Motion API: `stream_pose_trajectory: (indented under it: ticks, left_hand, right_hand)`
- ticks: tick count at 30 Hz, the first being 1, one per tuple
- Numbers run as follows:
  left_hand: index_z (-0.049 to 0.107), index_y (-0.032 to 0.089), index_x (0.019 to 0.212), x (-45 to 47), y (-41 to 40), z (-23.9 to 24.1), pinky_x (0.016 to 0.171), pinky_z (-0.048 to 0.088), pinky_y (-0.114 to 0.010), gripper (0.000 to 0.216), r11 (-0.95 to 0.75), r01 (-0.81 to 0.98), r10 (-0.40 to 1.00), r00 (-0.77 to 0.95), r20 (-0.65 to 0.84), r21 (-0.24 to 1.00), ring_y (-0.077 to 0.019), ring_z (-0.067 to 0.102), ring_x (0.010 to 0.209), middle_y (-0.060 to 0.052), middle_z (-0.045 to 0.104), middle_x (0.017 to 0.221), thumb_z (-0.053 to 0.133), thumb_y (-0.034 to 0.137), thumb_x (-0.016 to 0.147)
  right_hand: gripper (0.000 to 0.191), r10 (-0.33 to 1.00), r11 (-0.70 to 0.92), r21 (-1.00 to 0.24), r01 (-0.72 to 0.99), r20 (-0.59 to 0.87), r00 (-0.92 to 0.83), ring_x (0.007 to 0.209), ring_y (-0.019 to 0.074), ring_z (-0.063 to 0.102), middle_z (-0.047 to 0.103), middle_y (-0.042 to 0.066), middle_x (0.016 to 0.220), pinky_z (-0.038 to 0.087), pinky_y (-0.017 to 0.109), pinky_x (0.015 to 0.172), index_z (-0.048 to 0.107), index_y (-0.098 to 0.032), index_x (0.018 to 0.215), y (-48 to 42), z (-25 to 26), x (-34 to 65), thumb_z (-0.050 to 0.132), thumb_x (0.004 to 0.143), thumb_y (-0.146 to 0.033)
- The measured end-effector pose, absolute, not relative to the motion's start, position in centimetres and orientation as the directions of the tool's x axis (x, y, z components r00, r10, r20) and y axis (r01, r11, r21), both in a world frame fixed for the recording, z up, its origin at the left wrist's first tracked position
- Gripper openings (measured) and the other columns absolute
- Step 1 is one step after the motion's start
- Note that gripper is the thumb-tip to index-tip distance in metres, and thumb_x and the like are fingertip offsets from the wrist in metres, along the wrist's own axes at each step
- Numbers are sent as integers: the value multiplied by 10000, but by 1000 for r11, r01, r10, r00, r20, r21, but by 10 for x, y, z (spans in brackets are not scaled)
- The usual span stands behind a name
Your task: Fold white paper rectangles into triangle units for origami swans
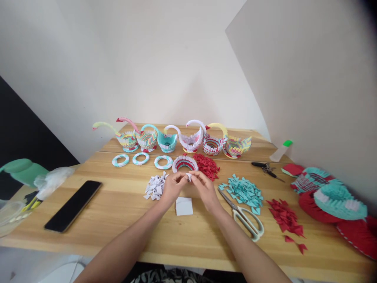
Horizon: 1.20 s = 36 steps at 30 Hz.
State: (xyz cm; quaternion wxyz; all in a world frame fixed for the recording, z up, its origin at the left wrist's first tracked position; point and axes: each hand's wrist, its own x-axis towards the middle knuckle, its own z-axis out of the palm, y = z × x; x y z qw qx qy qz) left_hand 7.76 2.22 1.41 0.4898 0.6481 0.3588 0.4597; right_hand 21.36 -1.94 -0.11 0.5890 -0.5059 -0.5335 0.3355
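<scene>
Between the fingertips of both hands is a small white folded paper piece (189, 176). My left hand (174, 184) pinches it from the left, and my right hand (204, 188) pinches it from the right. Below them a stack of white paper slips (184, 206) lies on the table. A pile of white folded paper pieces (155, 186) sits beside my left hand. Just beyond my fingers stands a round paper bowl (185, 162) in white, red and teal, its near side partly hidden by the hands. Red folded pieces (207, 166) are heaped to its right.
Several paper swans (167, 141) line the table's back, with paper rings (140, 158) before them. Scissors (247, 220), teal pieces (244, 192), more red pieces (285, 217) and a screwdriver (259, 165) lie right. A phone (73, 205) rests left. A glue bottle (280, 151) stands far right.
</scene>
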Motion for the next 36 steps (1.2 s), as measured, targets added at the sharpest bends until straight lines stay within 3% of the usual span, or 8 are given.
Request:
stream_pose_trajectory:
  ticks: [6, 14, 20, 27, 33, 36]
  left_hand:
    - [622, 137, 728, 80, 23, 13, 588, 406, -223, 287, -243, -19, 898, 373, 233, 970, -128, 522, 606, -15, 600, 649, 549, 409, 781]
    - [584, 147, 673, 76, 25, 17, 559, 346, -214, 231, -280, 50, 887, 394, 239, 959, -108, 457, 568, 11, 538, 602, 570, 359, 765]
    - [590, 152, 718, 76, 27, 14, 580, 404, -222, 290, -275, 47, 866, 446, 226, 960, -127, 524, 590, -6, 583, 626, 496, 409, 814]
    - [555, 161, 613, 73, 20, 20, 572, 341, -222, 231, -343, 102, 875, 396, 278, 934, -118, 460, 582, 16, 520, 579, 552, 310, 789]
    - [597, 144, 733, 76, 24, 18, 564, 432, -225, 254, -223, 15, 867, 460, 191, 975, -129, 565, 573, -21, 631, 624, 580, 391, 790]
    - [601, 124, 805, 76, 27, 15, 557, 468, -231, 311, -52, -42, 850, 522, 66, 998, -132, 605, 554, -53, 677, 657, 632, 431, 770]
  right_hand:
    - [189, 941, 268, -959, 94, 281, 187, 805, 178, 601, 666, 25, 853, 458, 288, 774, 656, -194, 903, -17, -2, 223, 618, 849, -371]
    - [155, 931, 296, -932, 210, 331, 156, 803, 176, 608, 686, 20, 837, 454, 274, 752, 679, -198, 854, -17, 1, 225, 628, 846, -344]
    - [147, 923, 320, -919, 230, 357, 145, 790, 174, 616, 694, 16, 822, 456, 275, 752, 692, -202, 841, -15, 2, 230, 626, 846, -334]
    - [154, 933, 314, -915, 254, 347, 96, 817, 181, 624, 701, 21, 852, 464, 284, 774, 707, -205, 852, -18, 4, 230, 620, 846, -332]
    - [181, 930, 290, -928, 234, 331, 162, 808, 194, 627, 708, 38, 853, 473, 303, 765, 697, -191, 865, -14, -3, 232, 631, 826, -356]
    - [153, 915, 303, -903, 304, 365, 172, 794, 188, 625, 704, 31, 843, 466, 294, 749, 700, -198, 858, -14, -3, 231, 608, 838, -319]
